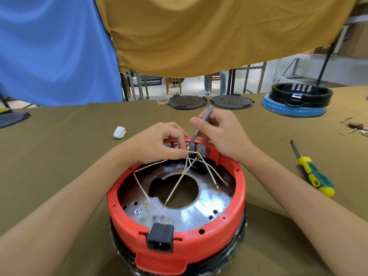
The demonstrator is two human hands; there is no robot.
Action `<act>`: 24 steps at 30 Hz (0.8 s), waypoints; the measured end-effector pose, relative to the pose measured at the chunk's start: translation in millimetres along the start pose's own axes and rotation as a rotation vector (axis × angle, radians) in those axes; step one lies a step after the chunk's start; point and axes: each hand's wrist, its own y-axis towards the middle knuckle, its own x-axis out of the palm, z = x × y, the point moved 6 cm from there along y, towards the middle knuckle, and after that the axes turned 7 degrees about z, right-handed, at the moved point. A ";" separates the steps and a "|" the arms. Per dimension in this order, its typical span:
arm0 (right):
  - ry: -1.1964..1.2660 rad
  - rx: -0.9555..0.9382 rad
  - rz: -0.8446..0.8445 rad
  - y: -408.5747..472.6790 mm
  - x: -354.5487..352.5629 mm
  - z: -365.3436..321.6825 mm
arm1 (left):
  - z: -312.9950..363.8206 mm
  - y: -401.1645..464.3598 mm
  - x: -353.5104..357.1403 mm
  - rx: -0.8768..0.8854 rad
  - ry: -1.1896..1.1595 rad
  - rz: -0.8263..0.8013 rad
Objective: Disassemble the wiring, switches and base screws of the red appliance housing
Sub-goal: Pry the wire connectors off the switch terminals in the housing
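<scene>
The red appliance housing (229, 232) stands upside down at the table's near edge, its metal base plate (199, 214) exposed. White wires (175, 188) fan across the inside from a row of grey switches (201, 149) on the far wall. A black power socket (160, 239) sits in the near wall. My left hand (157, 142) pinches a white wire at the switches. My right hand (221, 130) grips a thin grey screwdriver (202, 123), its tip down on a switch terminal.
A yellow-green screwdriver (312, 174) lies to the right. A white wad (119, 132) lies to the left. Two black round lids (187, 102) (232, 101) and a black-and-blue housing (298, 100) stand at the far edge. Small parts (356, 127) lie far right.
</scene>
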 end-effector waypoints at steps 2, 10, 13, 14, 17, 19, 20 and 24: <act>0.023 0.048 0.008 1.7 0.8 4.5 | -0.2 -0.1 0.2 0.009 -0.013 0.008; 0.071 0.160 -0.034 8.6 7.6 11.3 | -1.7 0.6 0.0 0.007 -0.010 0.003; 0.055 0.170 -0.030 7.3 8.6 10.2 | -2.4 0.5 0.1 -0.001 -0.011 -0.006; 0.043 0.160 -0.019 6.2 7.8 9.7 | -2.5 1.0 0.1 -0.003 -0.011 -0.009; 0.001 0.098 0.015 1.8 5.0 4.1 | -3.3 1.3 -0.1 -0.009 -0.003 -0.015; -0.027 0.045 0.016 -0.1 4.5 -1.8 | -4.6 1.6 -0.7 -0.009 -0.012 -0.021; -0.046 0.015 0.015 -0.7 4.2 -4.9 | -5.3 1.9 -0.6 -0.008 -0.014 -0.028; -0.101 -0.056 0.013 -1.8 3.0 -11.8 | -8.9 1.5 -0.2 -0.019 -0.023 -0.077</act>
